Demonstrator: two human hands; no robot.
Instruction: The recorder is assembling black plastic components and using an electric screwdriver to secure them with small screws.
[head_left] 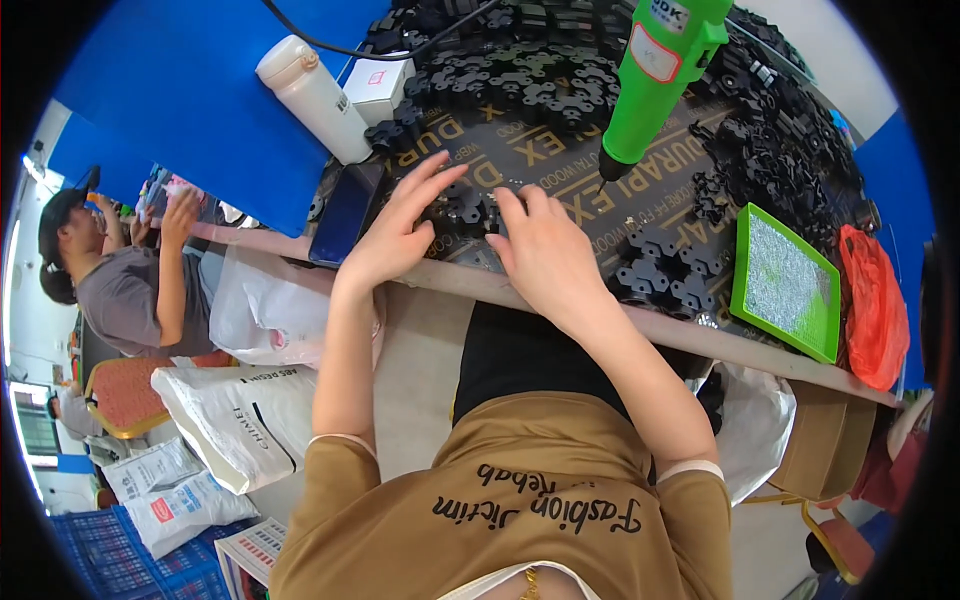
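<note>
My left hand point(395, 230) hovers at the table's near edge with its fingers spread and nothing in them. Beside it, my right hand point(550, 250) reaches over the table, thumb apart from the fingers, and I see nothing held. Small black parts point(465, 208) with tiny shiny bits lie between the two hands; whether the right fingertips touch one is hard to see. A green electric screwdriver point(655, 95) hangs tip down, right of and beyond my right hand. Black flat plates with lobed outlines point(668, 270) lie right of that hand.
A green tray of small silvery screws point(790, 285) sits at the right edge, next to a red plastic bag point(872, 305). Heaps of black parts point(530, 85) cover the far table. A white bottle point(315, 100), small white box point(378, 88) and dark phone point(345, 215) stand left. Another person point(130, 270) sits leftward.
</note>
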